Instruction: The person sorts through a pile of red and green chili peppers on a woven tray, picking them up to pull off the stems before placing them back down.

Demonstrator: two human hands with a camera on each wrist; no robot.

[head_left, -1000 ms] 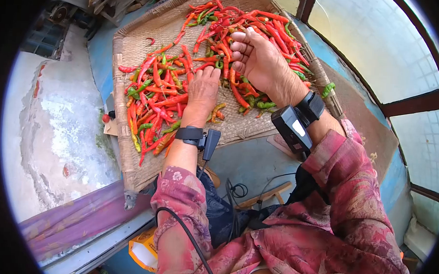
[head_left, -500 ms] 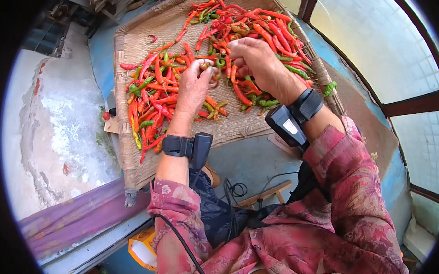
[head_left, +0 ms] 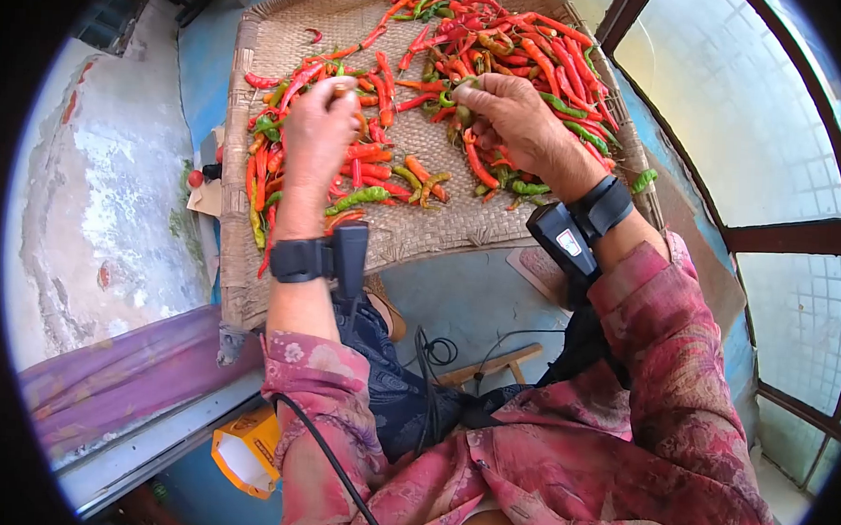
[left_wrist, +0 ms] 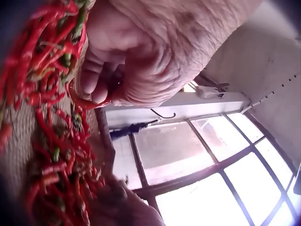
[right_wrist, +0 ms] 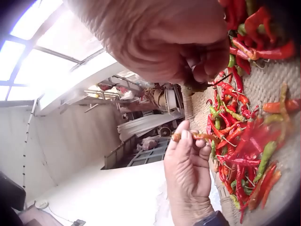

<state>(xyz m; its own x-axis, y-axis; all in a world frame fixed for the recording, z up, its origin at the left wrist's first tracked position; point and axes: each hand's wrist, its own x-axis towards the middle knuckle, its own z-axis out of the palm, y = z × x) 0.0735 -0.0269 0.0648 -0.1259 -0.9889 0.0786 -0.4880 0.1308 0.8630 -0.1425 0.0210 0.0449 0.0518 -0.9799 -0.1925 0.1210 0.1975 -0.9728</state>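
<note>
Over the left pile of chili peppers (head_left: 363,171), my left hand (head_left: 318,136) pinches a small orange-red chili pepper (right_wrist: 200,136) between thumb and fingertips. The left wrist view shows part of that pepper curving out below the curled fingers (left_wrist: 89,84). Beside the right pile of chili peppers (head_left: 551,66), my right hand (head_left: 520,121) has its thumb and fingers bent together around an olive-brown chili pepper (right_wrist: 196,87). A thin dark stem sticks out from it; the palm hides most of the rest. A strip of bare weave separates the two piles.
The peppers lie on a large woven tray (head_left: 440,240) with a raised rim. One green pepper (head_left: 644,181) sits on its right rim. Framed windows (head_left: 800,157) rise at right. Below are cables (head_left: 432,352), a wooden piece (head_left: 491,366) and an orange box (head_left: 248,452).
My left hand has risen from the left pile with a pepper and moved left, away from the right hand. The right hand has stayed near the right pile, its fingers drawing together. The head view has shifted slightly.
</note>
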